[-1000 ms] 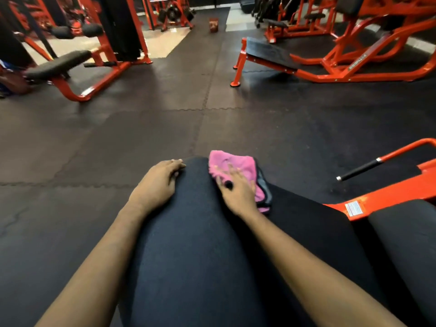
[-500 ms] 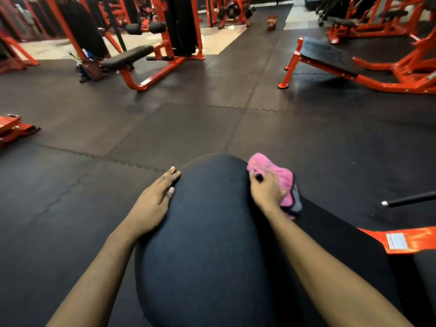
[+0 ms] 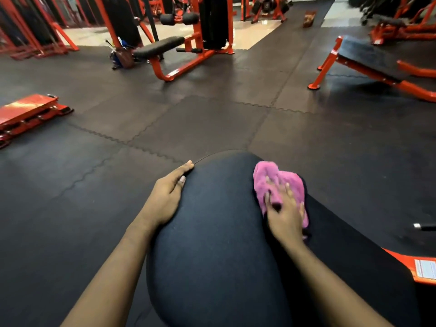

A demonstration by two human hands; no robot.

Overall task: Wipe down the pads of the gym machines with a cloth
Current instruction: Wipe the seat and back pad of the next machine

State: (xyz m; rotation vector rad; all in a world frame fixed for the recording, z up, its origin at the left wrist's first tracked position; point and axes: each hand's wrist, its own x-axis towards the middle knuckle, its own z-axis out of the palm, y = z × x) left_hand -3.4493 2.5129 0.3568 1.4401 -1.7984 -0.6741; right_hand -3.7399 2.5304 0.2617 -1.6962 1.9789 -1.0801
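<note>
A long black pad (image 3: 217, 232) of a gym machine runs from the bottom of the view up to its rounded far end. A pink cloth (image 3: 276, 180) lies on the pad's right side near that end. My right hand (image 3: 284, 213) presses flat on the cloth with spread fingers. My left hand (image 3: 168, 197) rests on the pad's left edge, fingers straight along the rim.
Black rubber floor tiles surround the pad. The machine's orange frame (image 3: 422, 270) with a white label sits at the right. An orange bench (image 3: 162, 48) stands ahead, an inclined bench (image 3: 368, 57) at the right, a low orange platform (image 3: 26, 112) at the left.
The view has swung left, bringing the low orange platform into sight. My right hand has spread flatter over the cloth on the pad's right side. My left hand stays on the left edge.
</note>
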